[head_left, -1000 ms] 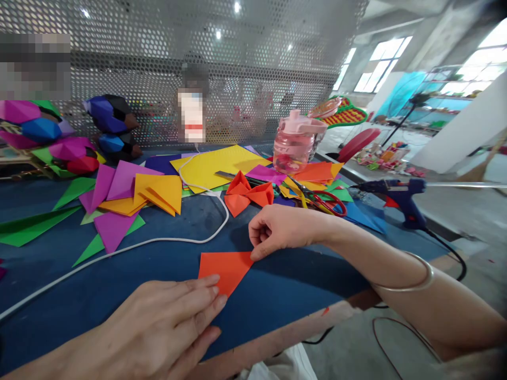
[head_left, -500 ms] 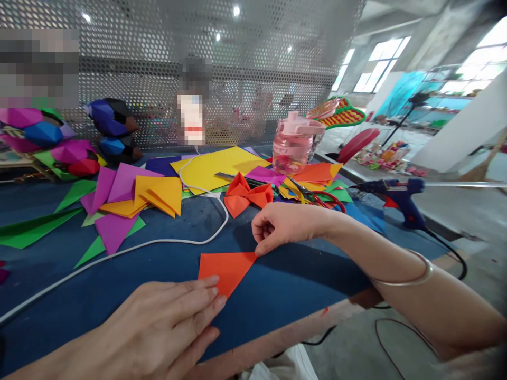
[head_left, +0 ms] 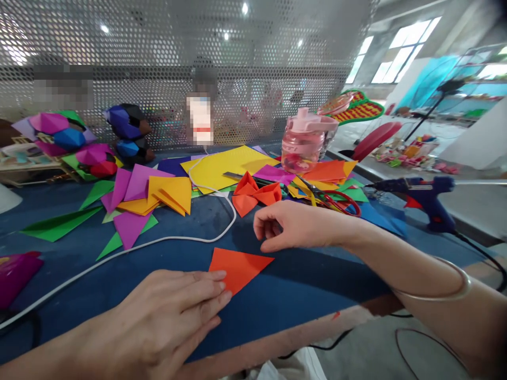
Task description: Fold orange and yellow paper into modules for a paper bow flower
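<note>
An orange paper triangle (head_left: pixel 240 266) lies flat on the blue table top (head_left: pixel 301 287) near the front edge. My left hand (head_left: pixel 170 314) lies flat with fingers stretched out, its fingertips pressing the triangle's lower left corner. My right hand (head_left: pixel 295 226) hovers just above the triangle's right tip with fingers loosely curled; nothing shows in it and it does not touch the paper. A metal bangle (head_left: pixel 443 287) sits on my right forearm.
Folded orange paper pieces (head_left: pixel 251 192), a yellow sheet (head_left: pixel 222 166), purple and green triangles (head_left: pixel 130 211), red-handled scissors (head_left: pixel 336 200), a pink bottle (head_left: pixel 307 142), a blue glue gun (head_left: pixel 423 192) and a white cable (head_left: pixel 166 240) lie behind. A perforated metal screen (head_left: pixel 158 63) closes the back.
My right hand has lifted off the triangle's right tip and its fingers have loosened. The view has shifted slightly to the left. My left hand stays on the paper.
</note>
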Available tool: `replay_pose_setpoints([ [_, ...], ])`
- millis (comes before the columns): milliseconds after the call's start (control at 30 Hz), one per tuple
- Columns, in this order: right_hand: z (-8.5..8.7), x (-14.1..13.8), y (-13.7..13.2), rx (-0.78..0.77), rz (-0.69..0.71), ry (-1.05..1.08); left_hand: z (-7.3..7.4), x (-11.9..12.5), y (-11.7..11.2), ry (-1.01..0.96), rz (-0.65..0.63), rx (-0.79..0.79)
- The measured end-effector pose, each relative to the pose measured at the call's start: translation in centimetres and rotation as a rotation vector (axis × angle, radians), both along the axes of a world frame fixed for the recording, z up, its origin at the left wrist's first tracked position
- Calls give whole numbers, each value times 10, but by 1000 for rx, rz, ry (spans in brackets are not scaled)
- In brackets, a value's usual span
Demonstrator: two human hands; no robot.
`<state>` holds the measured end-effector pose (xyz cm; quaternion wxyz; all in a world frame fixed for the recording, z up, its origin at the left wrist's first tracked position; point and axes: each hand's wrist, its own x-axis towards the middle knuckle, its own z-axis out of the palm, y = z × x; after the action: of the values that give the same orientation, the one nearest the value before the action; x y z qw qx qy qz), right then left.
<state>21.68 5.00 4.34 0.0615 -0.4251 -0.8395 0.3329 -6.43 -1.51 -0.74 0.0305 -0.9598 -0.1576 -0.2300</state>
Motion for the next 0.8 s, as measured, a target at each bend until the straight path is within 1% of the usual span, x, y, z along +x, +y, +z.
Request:
replay_pose_setpoints([
  [67,-5,-8,-7,101,21,135,3,-2,4,37,-25,-26],
  [100,-9,-13,-10,153,57,212,4,-3,6,46,-36,-44],
  [167,-18,-21,-15,222,174,302,6,-3,10,64,-56,-77],
  [267,-29,-27,-16,214,348,324,9,0,12,89,-79,-99],
  [333,-32,-27,-14,168,404,335,11,2,12,111,-83,-105],
  [500,-33,-23,-9,123,425,355,16,7,9,228,-38,-155],
  [633,-34,-23,-10,130,432,359,18,6,8,218,-21,-179],
  [800,-34,-24,-10,132,427,365,21,3,8,225,-31,-211],
])
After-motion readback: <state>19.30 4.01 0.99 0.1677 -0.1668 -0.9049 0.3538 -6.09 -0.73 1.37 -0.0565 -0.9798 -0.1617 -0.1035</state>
